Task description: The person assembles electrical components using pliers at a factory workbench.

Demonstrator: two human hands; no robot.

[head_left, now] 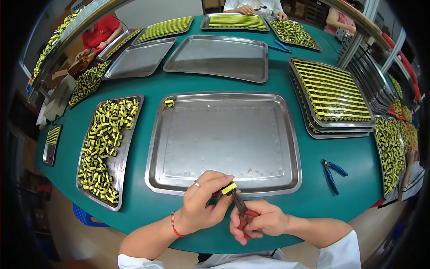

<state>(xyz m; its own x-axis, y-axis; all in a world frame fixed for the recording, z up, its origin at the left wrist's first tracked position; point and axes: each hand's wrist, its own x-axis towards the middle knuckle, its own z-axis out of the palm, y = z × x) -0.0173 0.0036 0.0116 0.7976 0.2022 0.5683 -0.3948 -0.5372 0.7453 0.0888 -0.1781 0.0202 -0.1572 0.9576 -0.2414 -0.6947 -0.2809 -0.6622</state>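
Note:
Between its thumb and fingers, my left hand (202, 201) pinches a small yellow-and-black block-shaped component (229, 188), over the near rim of the metal tray (224, 139). My right hand (267, 218) is wrapped round the red handles of a pair of pliers (239, 205). The dark jaws of the pliers reach up to the component's underside; whether they grip it is too small to tell. In the tray's far left corner sits another yellow-and-black component (169, 103), with a tiny yellow bit lying to its right.
To the left stands a tray of loose components (101, 152). Filled trays (329, 92) are stacked at the right, with blue-handled cutters (331, 175) nearer me. Two bare trays lie beyond, one of them central (219, 56). Other people work around the green table (206, 85).

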